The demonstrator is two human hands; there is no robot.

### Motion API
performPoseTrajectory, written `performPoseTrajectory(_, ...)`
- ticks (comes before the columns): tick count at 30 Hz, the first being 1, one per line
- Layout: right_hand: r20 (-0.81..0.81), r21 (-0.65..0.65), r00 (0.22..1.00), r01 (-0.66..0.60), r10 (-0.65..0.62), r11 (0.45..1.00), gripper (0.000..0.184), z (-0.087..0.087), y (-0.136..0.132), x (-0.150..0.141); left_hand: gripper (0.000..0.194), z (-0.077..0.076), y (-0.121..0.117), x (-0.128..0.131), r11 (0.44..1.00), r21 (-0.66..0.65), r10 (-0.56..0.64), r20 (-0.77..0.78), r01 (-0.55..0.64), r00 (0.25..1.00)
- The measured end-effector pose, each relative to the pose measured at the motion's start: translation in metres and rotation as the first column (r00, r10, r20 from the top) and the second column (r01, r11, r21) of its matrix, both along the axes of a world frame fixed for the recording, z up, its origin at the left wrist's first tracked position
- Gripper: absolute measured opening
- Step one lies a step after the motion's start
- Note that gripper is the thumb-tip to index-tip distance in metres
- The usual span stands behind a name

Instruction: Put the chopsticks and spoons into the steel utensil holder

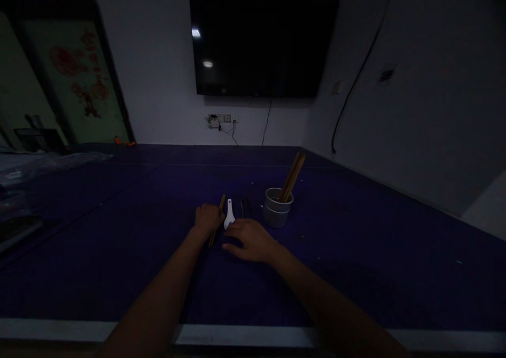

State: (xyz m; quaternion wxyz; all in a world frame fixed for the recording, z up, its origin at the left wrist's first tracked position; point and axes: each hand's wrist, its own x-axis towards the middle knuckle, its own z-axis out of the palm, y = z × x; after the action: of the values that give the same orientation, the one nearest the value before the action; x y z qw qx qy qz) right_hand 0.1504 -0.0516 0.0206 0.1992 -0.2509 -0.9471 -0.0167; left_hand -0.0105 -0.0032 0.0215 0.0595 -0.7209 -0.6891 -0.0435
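Observation:
My left hand is closed around a pair of wooden chopsticks, which lie slanted on the dark blue surface. Just right of it is a white soup spoon, its handle pointing away from me and a blue mark in its bowl. My right hand reaches in from the right, thumb and fingers apart, fingertips at the near edge of the spoon's bowl; whether they touch it I cannot tell. Beyond the right hand's knuckles lie a thin utensil with a small head and a dark thin stick, their near ends hidden.
Right of my hands stands a grey metal cup with several wooden sticks leaning out. Small white scraps dot the surface. Clear plastic sheeting lies at the left. A television hangs on the far wall above sockets.

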Motion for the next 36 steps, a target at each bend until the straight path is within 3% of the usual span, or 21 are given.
performPoseTrajectory(28, 0.021, 0.024, 1.000, 0.006, -0.007, 1.000, 0.031, 0.002, -0.001, 0.001, 0.038, 0.006, -0.003, -0.005, 0.999, -0.032, 0.003, -0.044, -0.004, 0.999)
performPoseTrajectory(32, 0.021, 0.031, 1.000, 0.018, -0.018, 0.999, 0.030, 0.001, 0.001, 0.001, 0.037, 0.009, -0.007, -0.004, 0.999, 0.006, 0.051, -0.009, -0.051, 0.999)
performPoseTrajectory(36, -0.056, 0.035, 0.992, 0.113, -0.111, 0.993, 0.026, 0.000, 0.004, 0.000, 0.036, 0.020, -0.017, 0.001, 0.985, 0.138, 0.090, 0.076, -0.100, 0.993)
